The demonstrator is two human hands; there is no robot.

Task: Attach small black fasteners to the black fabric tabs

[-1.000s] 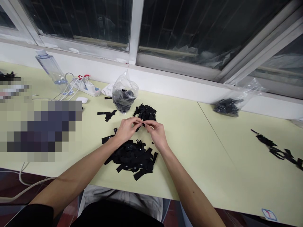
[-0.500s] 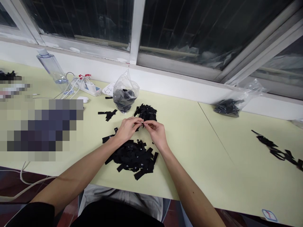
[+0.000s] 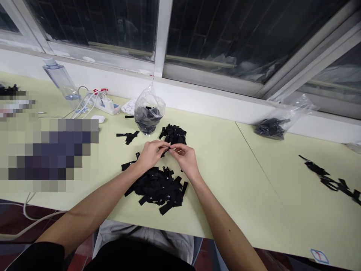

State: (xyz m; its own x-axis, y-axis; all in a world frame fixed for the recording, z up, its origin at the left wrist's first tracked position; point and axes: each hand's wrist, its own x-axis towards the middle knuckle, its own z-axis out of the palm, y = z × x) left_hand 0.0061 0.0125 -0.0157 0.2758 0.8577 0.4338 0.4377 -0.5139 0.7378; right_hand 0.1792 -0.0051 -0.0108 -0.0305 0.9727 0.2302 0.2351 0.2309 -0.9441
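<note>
My left hand (image 3: 151, 153) and my right hand (image 3: 184, 157) meet fingertip to fingertip over the table. Both pinch one small black piece (image 3: 169, 148), mostly hidden by the fingers. Just behind them lies a heap of black fabric pieces (image 3: 173, 133). A larger pile of black strips (image 3: 159, 188), some with small white marks, spreads between my forearms. Two small black rings (image 3: 164, 167) lie near that pile's back edge. A clear plastic bag (image 3: 149, 113) of black pieces stands behind my left hand.
On the pale table (image 3: 225, 169), a water bottle (image 3: 63, 84) and a power strip (image 3: 108, 105) with cables stand back left. Loose black strips (image 3: 128, 136) lie left of the heap. Another bag (image 3: 270, 128) and black straps (image 3: 331, 180) are at the right.
The fingertips have shifted slightly around the small black piece, and less of it shows between them. Nothing else has visibly moved.
</note>
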